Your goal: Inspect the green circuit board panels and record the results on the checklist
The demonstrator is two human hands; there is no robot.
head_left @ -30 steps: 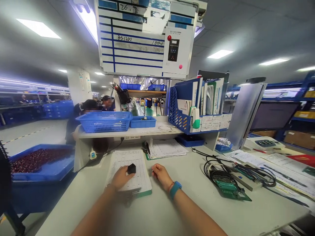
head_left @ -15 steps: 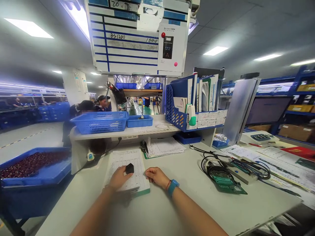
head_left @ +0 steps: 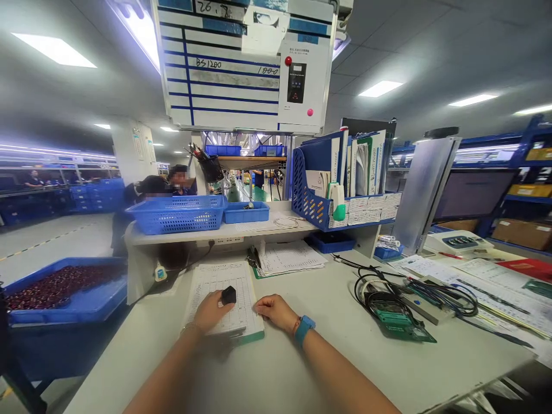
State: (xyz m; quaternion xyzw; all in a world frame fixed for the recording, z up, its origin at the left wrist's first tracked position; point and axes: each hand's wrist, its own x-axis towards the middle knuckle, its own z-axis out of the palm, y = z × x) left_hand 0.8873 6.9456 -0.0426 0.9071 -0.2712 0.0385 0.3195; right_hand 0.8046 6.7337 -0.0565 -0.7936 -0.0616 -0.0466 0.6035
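My left hand (head_left: 210,312) is closed around a small black angular piece (head_left: 229,295), which shows between the thumb and fingers. It rests over a stack of printed forms (head_left: 240,283) on a green clipboard (head_left: 257,336). A dark flat item lies low on the forms beneath the wrist, too blurred to name. My right hand (head_left: 276,311), with a blue watch (head_left: 305,329) on its wrist, sits at the right edge of the forms. Its fingers are curled in with the thumb and index close together; whatever they may hold is hidden.
To the right lie a green circuit board (head_left: 399,322) and tangled black cables (head_left: 375,290). Behind stand a second clipboard of papers (head_left: 288,257) and a shelf (head_left: 254,228) with a perforated blue basket (head_left: 181,215). A blue tray of dark red parts (head_left: 64,287) is at the left.
The whole view has shifted slightly. Both hands stay in nearly the same places, the left still on the black piece; the right hand's fingers look a little flatter.
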